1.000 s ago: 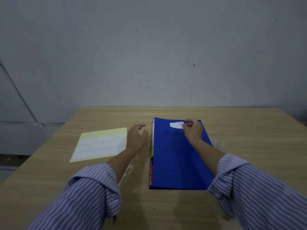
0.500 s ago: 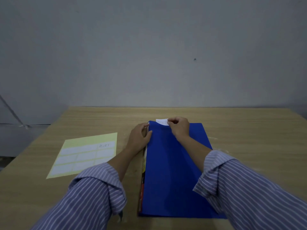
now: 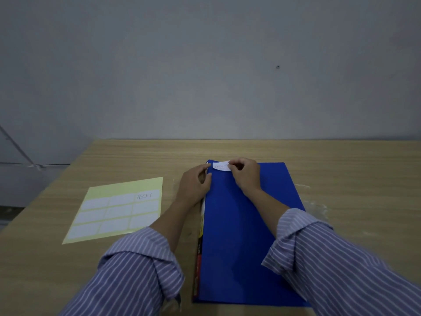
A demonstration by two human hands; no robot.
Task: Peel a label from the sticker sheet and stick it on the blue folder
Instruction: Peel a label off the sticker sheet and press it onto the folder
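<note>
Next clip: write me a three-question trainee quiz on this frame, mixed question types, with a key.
1. True or false: the white label is pressed flat on the blue folder.
2. Which hand pinches the label? A) left hand B) right hand C) neither
3. Fill in: the sticker sheet lies on the table to the ____ of the folder.

Key
1. False: it bows upward at the folder's far left corner, not yet smoothed down.
2. B: the right hand grips its right end; the left hand rests at the folder's left edge, its fingertips near the label's left end.
3. Left.
</note>
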